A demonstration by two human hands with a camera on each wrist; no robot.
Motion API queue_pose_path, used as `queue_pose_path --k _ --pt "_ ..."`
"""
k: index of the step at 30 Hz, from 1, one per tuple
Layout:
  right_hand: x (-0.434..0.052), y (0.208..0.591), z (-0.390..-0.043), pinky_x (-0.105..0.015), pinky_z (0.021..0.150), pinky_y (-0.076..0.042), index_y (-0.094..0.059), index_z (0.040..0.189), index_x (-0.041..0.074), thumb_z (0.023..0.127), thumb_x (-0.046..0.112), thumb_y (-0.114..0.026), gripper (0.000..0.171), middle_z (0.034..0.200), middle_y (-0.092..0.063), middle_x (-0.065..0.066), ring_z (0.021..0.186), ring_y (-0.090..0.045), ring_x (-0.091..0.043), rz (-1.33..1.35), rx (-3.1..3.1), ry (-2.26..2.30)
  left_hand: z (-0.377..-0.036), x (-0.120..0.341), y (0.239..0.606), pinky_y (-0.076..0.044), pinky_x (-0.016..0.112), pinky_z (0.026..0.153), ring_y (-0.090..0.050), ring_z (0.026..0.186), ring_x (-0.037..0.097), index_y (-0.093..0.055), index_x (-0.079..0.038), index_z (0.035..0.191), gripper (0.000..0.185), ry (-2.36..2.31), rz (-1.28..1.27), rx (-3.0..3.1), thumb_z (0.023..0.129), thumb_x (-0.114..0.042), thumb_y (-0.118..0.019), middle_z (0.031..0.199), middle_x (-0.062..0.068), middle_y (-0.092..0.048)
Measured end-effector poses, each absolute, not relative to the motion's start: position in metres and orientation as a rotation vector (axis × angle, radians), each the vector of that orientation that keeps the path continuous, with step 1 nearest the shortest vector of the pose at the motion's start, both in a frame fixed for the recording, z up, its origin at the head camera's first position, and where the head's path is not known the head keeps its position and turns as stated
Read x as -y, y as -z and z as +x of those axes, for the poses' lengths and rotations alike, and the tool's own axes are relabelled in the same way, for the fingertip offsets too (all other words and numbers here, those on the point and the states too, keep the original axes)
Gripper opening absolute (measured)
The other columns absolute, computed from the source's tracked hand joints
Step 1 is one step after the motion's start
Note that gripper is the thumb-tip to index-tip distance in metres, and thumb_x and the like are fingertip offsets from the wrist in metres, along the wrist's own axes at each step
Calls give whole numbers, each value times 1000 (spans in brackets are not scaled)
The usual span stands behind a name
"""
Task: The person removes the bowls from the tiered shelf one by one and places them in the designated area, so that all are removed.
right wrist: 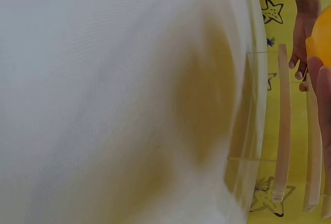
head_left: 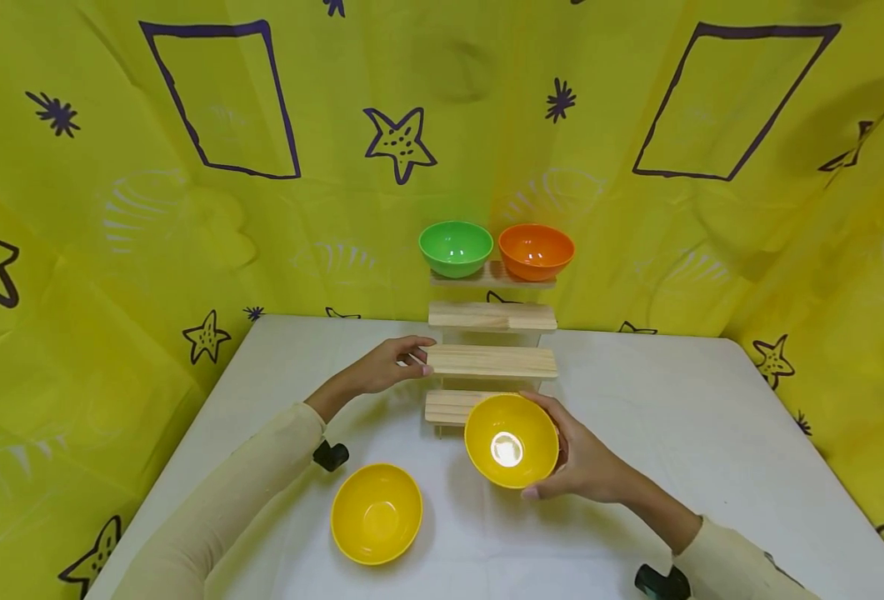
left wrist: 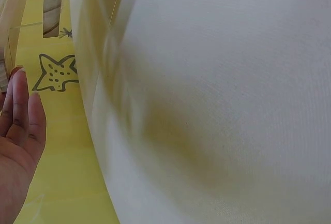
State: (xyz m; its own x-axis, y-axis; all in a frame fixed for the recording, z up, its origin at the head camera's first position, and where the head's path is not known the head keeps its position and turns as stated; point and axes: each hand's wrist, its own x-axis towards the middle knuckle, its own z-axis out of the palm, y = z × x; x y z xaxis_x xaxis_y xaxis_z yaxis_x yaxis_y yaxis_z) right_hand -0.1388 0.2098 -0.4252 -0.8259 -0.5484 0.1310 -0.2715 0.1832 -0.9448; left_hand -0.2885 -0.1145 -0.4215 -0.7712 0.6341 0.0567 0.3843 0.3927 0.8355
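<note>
With your right hand (head_left: 580, 458) you are grasping a glossy, round yellow bowl (head_left: 511, 433) by its right side, your thumb pressing low near the rim and your fingers reaching round behind. You are tipping its hollow toward the head camera, and in that view it is covering the right part of the lowest board (head_left: 449, 407) of a stepped shelf with four pale wooden boards; whether bowl and board are touching, I cannot tell.

Your left hand (head_left: 382, 365) is reaching to the left end of the second board from the bottom (head_left: 492, 361), its fingertips meeting the edge; I cannot tell whether they are pinching the wood or merely resting there.

A second round yellow bowl (head_left: 377, 514) is sitting on the white-covered table (head_left: 636, 400), in front of the shelf and to its left. On the top board (head_left: 490, 282), a shiny green bowl (head_left: 456, 248) and, just to its right, a shiny orange bowl (head_left: 536, 252) are standing side by side. Behind everything, a yellow curtain (head_left: 471, 192) with dark star drawings is hanging.
</note>
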Motion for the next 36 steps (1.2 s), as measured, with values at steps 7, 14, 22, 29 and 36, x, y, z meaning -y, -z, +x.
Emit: queue_pose_path --k 7,14,22,29,36 --pt "-210 425 -134 -37 82 -54 -24 146 20 67 6 -84 101 136 -39 -12 112 -51 -27 -810 -2165 1702 -288 114 422 -48 32 83 -59 99 21 -49 -8 136 51 -1317 892 -2392 90 -21 -66 113 12 -60" --pt "-211 426 -127 -38 80 -54 -23 146 19 68 9 -84 100 135 -39 -13 112 -51 -32 -828 -2112 1700 -289 114 422 -48 33 85 -58 101 22 -48 -9 137 51 -1319 895 -2381 91 -22 -65 114 11 -59" --pt "-210 430 -120 -39 85 -52 -22 146 21 68 7 -83 101 138 -38 -10 115 -49 -30 -781 -2046 1693 -287 114 420 -47 36 86 -58 101 24 -48 -7 137 52 -1318 881 -2385 91 -22 -65 114 13 -59" --pt "-206 434 -116 -40 83 -53 -23 145 21 68 9 -83 99 135 -40 -10 114 -51 -28 -795 -2019 1646 -285 114 419 -47 34 86 -58 102 24 -48 -7 137 51 -1317 878 -2386 91 -21 -65 114 13 -59" --pt "-203 439 -115 -39 86 -52 -23 145 20 67 5 -83 100 136 -40 -10 116 -49 -29 -829 -1971 1645 -286 114 420 -47 33 86 -58 102 23 -48 -9 137 52 -1303 863 -2391 91 -22 -65 115 11 -59"
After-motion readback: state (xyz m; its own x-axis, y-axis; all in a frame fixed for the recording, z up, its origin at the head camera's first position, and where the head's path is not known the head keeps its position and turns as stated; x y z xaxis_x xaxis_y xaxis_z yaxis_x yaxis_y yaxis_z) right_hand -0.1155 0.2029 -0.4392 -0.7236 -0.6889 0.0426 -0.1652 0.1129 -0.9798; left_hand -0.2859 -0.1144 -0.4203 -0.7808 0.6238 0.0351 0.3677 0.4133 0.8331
